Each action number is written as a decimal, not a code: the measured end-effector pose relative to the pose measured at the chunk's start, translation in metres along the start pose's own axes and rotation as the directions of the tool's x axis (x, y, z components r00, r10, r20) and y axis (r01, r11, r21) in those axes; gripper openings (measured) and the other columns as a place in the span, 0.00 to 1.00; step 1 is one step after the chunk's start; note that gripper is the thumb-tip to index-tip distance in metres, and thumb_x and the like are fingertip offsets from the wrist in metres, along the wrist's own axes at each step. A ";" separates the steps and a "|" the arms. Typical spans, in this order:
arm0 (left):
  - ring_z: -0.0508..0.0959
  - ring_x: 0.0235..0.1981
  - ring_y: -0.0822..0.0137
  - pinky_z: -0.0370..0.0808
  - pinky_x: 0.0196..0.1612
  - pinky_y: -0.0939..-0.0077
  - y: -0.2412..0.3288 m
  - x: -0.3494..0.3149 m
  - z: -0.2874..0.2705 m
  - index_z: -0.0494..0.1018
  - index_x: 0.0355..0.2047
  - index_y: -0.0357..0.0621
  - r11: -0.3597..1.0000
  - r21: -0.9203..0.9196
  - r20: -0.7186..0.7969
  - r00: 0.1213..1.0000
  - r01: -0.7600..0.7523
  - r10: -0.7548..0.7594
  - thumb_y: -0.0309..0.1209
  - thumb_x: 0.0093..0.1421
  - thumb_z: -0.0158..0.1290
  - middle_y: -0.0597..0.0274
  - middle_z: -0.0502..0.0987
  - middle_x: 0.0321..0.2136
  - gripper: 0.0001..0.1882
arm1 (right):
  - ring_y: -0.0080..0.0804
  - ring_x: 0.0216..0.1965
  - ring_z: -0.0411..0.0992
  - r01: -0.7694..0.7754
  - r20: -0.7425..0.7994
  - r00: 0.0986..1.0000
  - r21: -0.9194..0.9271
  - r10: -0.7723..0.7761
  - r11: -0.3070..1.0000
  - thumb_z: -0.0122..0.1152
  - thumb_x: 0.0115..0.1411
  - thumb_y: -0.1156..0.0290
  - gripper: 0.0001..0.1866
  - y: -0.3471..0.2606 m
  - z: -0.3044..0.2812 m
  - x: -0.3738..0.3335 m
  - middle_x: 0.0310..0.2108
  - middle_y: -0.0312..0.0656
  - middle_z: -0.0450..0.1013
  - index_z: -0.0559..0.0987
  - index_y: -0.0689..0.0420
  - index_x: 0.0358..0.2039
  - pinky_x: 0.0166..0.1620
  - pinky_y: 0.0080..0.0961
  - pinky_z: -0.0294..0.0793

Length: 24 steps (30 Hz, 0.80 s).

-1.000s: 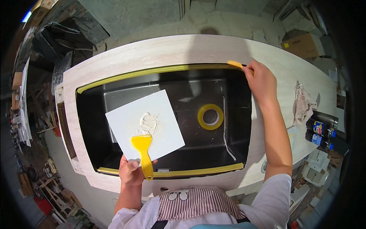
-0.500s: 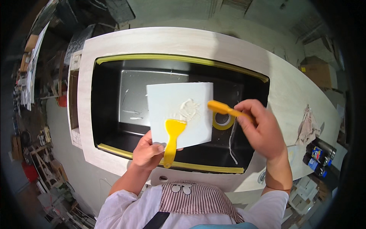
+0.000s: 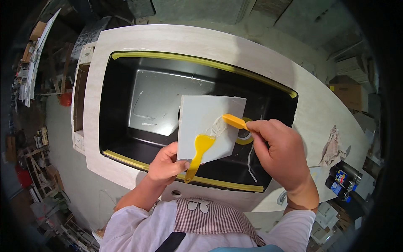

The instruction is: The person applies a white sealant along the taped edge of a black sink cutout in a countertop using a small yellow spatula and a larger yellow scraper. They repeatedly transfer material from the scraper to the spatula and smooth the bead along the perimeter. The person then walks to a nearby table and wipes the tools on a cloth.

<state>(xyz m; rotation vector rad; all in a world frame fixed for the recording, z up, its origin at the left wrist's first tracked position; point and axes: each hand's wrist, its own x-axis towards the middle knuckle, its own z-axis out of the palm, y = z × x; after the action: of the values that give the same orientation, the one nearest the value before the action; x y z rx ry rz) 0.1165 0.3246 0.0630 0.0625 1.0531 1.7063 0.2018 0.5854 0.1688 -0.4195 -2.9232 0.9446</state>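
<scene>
My left hand (image 3: 167, 166) grips a square white board (image 3: 195, 113) at its lower left corner, thumb on top, fingers hidden beneath. A yellow plastic scraper (image 3: 204, 145) lies on the board, its handle jutting past the near edge beside my thumb. At its blade is a smear of off-white paste (image 3: 217, 127). Between the thumb and fingers of my right hand (image 3: 280, 149) is a small orange scraper (image 3: 235, 121), its tip at the upper edge of the paste. Both hands are over a black sink (image 3: 157, 98).
Yellow masking tape (image 3: 168, 56) edges the sink opening in a pale countertop (image 3: 168, 35). A tape roll (image 3: 244, 138) lies inside the sink. On the right are a rag (image 3: 331, 148), dark bottles (image 3: 342, 178) and a cardboard box (image 3: 348, 97).
The board has shifted right and tilted, carrying the yellow scraper along. My right hand has brought the orange scraper from beside the board onto the paste.
</scene>
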 end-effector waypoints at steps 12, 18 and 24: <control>0.74 0.41 0.72 0.69 0.48 0.74 -0.003 -0.004 -0.008 0.71 0.48 0.36 0.999 -0.004 -0.095 0.995 -0.041 0.041 0.20 0.51 0.50 0.62 0.76 0.39 0.21 | 0.42 0.29 0.73 -0.058 -0.201 0.977 0.099 0.077 0.993 0.58 0.55 0.76 0.10 0.044 0.004 0.006 0.28 0.44 0.74 0.80 0.55 0.38 0.33 0.32 0.73; 0.79 0.42 0.59 0.75 0.49 0.63 0.004 -0.002 -0.008 0.69 0.49 0.32 0.991 -0.132 -0.034 0.999 -0.007 0.002 0.23 0.51 0.52 0.50 0.77 0.42 0.22 | 0.41 0.30 0.73 -0.038 -0.278 0.960 -0.208 -0.022 0.977 0.58 0.56 0.77 0.14 0.119 0.027 0.031 0.28 0.41 0.73 0.79 0.52 0.43 0.34 0.32 0.73; 0.79 0.42 0.56 0.77 0.49 0.59 0.004 0.000 -0.003 0.68 0.50 0.30 0.990 -0.139 -0.055 0.998 -0.001 -0.007 0.24 0.52 0.53 0.46 0.76 0.44 0.24 | 0.41 0.30 0.73 0.018 -0.290 0.952 -0.269 -0.099 0.963 0.59 0.54 0.77 0.15 0.142 0.047 0.045 0.28 0.40 0.72 0.80 0.49 0.43 0.33 0.33 0.73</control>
<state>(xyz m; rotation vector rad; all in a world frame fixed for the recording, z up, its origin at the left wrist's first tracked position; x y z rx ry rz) 0.1121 0.3225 0.0635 -0.0758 0.9710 1.7832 0.1872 0.6807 0.0464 -0.4396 -2.7629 0.4353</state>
